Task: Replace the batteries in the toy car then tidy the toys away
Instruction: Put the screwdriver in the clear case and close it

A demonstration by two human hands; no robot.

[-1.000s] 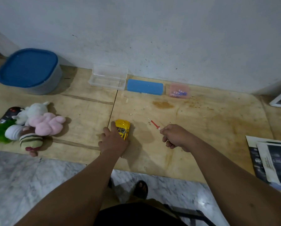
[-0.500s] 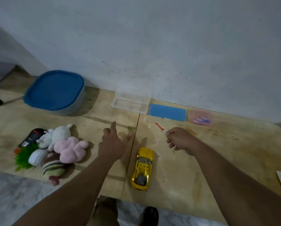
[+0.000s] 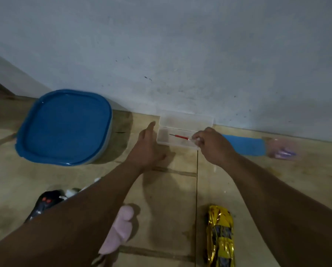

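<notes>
The yellow toy car (image 3: 220,236) is sitting at the floorboard's near edge. The right hand (image 3: 212,145) is pinching a red screwdriver (image 3: 180,137) over the clear case (image 3: 184,130) by the wall; the left hand (image 3: 147,147) is resting relaxed beside it.

The yellow toy car (image 3: 220,236) sits upright on the wooden floor at five o'clock, nose pointing away, while the red-handled screwdriver (image 3: 179,136) lies flat in the clear open box (image 3: 184,120) at twelve o'clock.
</notes>
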